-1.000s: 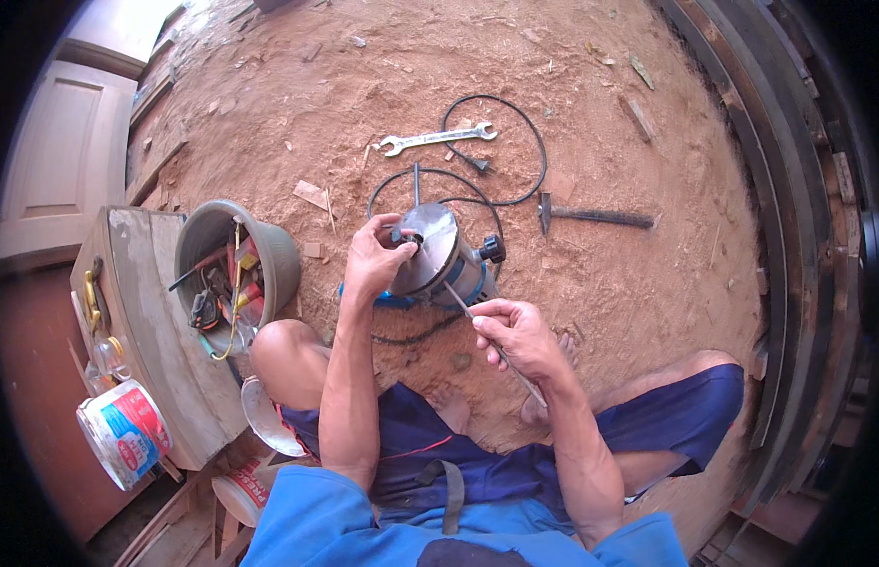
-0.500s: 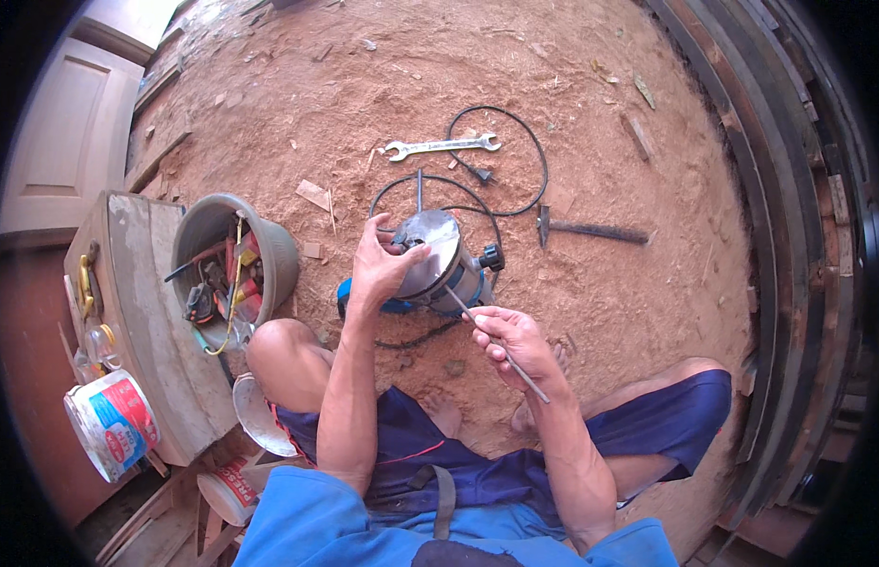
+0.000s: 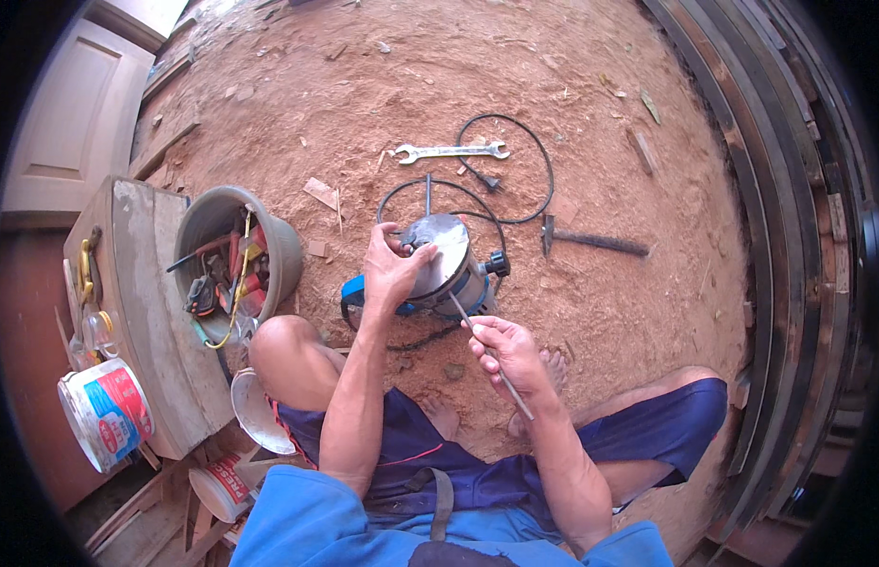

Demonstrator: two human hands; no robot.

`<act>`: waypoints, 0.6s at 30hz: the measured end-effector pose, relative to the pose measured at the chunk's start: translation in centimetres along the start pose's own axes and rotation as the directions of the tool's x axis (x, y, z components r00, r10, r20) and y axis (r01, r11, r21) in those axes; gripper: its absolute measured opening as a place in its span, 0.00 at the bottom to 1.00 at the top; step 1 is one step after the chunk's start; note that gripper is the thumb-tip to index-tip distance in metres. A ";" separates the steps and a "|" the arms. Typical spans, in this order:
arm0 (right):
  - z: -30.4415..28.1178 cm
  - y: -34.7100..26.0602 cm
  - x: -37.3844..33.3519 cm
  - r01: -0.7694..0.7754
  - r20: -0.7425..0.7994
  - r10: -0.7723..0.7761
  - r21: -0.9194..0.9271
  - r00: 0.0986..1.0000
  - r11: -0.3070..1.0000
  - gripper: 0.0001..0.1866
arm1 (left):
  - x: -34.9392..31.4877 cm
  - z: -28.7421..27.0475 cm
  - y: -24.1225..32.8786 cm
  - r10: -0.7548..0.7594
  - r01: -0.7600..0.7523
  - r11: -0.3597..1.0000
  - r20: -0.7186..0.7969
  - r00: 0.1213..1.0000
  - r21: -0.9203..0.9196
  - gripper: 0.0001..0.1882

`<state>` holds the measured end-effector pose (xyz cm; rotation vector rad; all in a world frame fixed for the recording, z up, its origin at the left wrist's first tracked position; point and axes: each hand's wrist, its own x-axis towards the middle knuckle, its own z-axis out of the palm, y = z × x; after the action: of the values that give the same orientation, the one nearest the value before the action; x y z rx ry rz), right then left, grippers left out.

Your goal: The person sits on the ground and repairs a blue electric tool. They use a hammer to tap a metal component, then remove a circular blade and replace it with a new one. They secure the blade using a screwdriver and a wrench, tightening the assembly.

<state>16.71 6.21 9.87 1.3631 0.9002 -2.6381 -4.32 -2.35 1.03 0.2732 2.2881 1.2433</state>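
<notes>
A power tool that looks like a wood router, blue and silver, lies on the ground in front of me, its round metal base plate facing up. My left hand grips it at the plate's left side, thumb on the plate and fingers curled by the dark central opening; what the fingertips touch there is partly hidden. A thin metal rod is pinched in my right hand. Its far end meets the router's near side, just below the plate's rim. Beyond the router lies a double open-ended wrench.
A hammer lies to the right on sawdust-covered ground. The black power cord loops behind the router. At left stand a grey bucket of tools, a wooden bench and a white tub. Stacked timber lines the right side.
My right hand has swung the rod's near end to the left and toward me, so the rod stands steeper in view. My left hand keeps its grip. The whole view has shifted slightly.
</notes>
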 end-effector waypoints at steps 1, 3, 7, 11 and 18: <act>0.0 0.1 0.0 0.003 -0.007 -0.003 -0.011 1.000 1.000 0.10 | 0.2 0.0 -0.2 -0.011 0.011 1.000 0.000 1.000 0.011 0.40; 0.0 0.1 0.0 0.008 0.001 -0.008 -0.003 1.000 1.000 0.10 | 0.6 -0.4 -0.6 0.021 -0.003 0.986 0.106 0.994 -0.166 0.41; 0.1 -0.1 0.2 0.006 0.000 -0.006 0.018 1.000 1.000 0.09 | 0.3 -0.2 -0.7 0.025 0.069 0.872 0.185 0.982 -0.485 0.41; 0.2 -0.3 0.1 -0.014 -0.034 0.014 0.003 0.999 1.000 0.09 | -0.4 0.4 0.0 0.019 -0.021 0.999 -0.072 0.997 -0.034 0.41; 0.2 -0.4 0.1 -0.003 -0.024 0.003 0.006 1.000 1.000 0.09 | -0.1 -0.6 -0.6 0.077 -0.050 0.954 0.080 0.994 -0.296 0.42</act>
<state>16.39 6.44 10.07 1.3989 0.8929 -2.6301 -4.54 -3.17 0.87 0.2901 1.9980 1.5495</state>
